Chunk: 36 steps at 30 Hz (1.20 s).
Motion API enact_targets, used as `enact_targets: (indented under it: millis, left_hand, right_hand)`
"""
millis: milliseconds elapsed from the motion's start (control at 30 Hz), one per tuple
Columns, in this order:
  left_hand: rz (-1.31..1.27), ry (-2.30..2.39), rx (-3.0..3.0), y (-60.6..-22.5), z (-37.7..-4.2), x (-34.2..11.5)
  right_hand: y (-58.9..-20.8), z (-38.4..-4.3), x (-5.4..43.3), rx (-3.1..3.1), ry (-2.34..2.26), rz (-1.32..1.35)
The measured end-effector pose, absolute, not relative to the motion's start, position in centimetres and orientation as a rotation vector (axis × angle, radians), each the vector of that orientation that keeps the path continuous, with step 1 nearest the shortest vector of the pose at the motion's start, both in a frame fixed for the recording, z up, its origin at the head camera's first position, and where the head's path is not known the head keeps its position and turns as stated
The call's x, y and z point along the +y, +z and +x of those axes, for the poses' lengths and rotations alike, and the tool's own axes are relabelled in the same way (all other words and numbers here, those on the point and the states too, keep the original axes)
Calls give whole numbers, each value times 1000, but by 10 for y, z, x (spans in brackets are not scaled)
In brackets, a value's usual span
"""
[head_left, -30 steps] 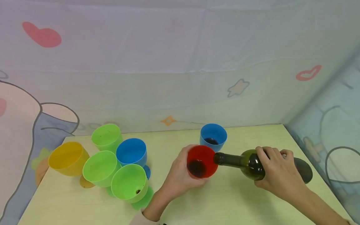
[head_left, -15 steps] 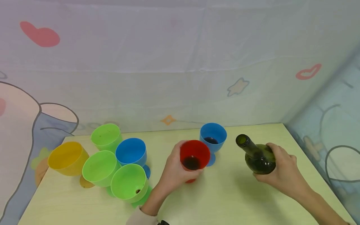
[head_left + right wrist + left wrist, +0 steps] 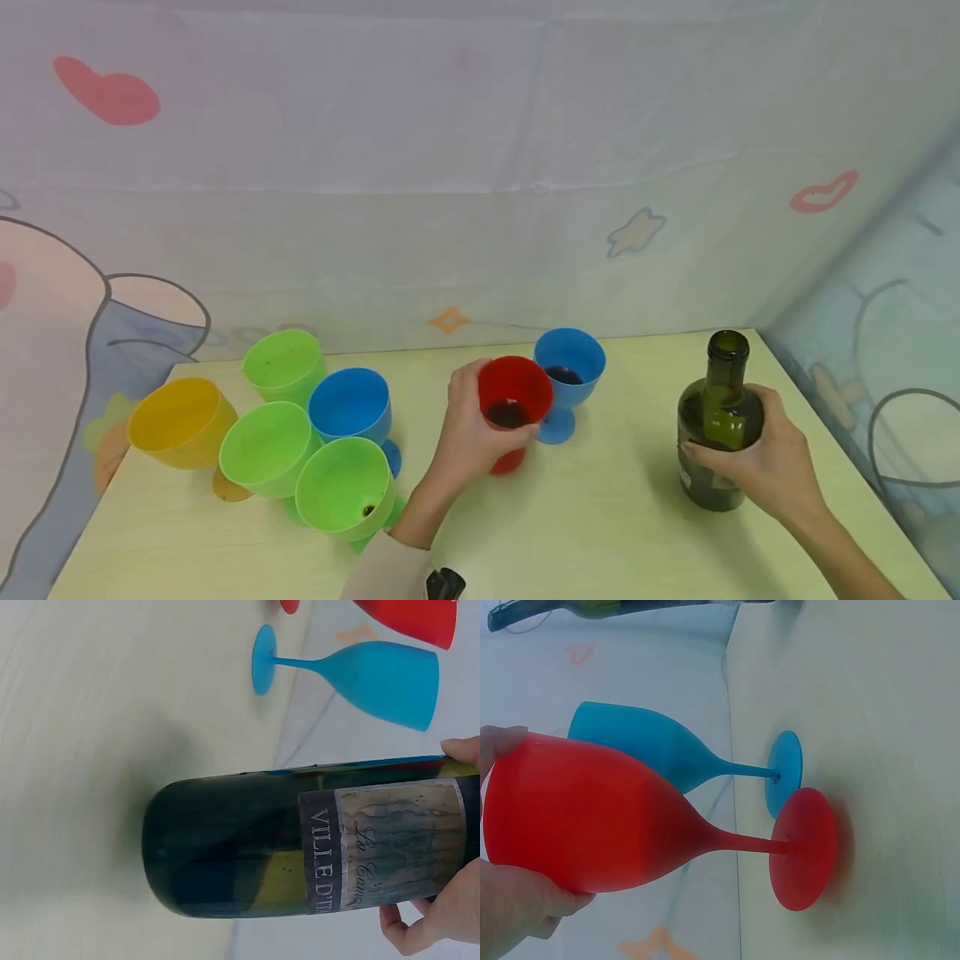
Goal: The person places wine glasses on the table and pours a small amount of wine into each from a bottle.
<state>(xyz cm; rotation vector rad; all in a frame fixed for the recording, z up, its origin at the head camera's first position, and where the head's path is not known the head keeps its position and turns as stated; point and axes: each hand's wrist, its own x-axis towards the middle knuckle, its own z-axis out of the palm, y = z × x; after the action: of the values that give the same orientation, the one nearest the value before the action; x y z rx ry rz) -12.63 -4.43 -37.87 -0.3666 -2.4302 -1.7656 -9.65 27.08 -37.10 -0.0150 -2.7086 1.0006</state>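
My left hand (image 3: 468, 429) grips the bowl of a red wine goblet (image 3: 592, 817) with dark liquid inside (image 3: 506, 412). The goblet is upright, and its foot is very close to the table; I cannot tell whether it touches. Right behind it stands a blue goblet (image 3: 570, 358), also with dark liquid in the bottom. On the right, my right hand (image 3: 776, 458) holds a dark green wine bottle (image 3: 300, 844) round its body. The bottle is nearly upright, its open mouth up, and a shadow lies on the table beneath its base.
At the left of the pale table (image 3: 600, 542) stand several goblets: a yellow goblet (image 3: 183, 425), a second blue goblet (image 3: 351, 404) and green goblets (image 3: 345, 487). One green goblet has a dark spot inside. A printed cloth (image 3: 480, 167) hangs behind the table.
The bottle has swung from lying sideways at the red goblet's rim to nearly upright, farther right. My left hand has carried the red goblet slightly left, away from me and down, beside the blue goblet.
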Motion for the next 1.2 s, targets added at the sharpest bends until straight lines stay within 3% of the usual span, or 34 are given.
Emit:
enact_targets:
  millis: [467,1200]
  left_hand:
    - [-275,-1867,-2359,-385,-145,-43]
    - [-112,-1855,-2386,-388,-168,-44]
  right_hand:
    - [-377,-96,282,-2725,1106,-193]
    - [-379,-95,292,-2725,1138,-174]
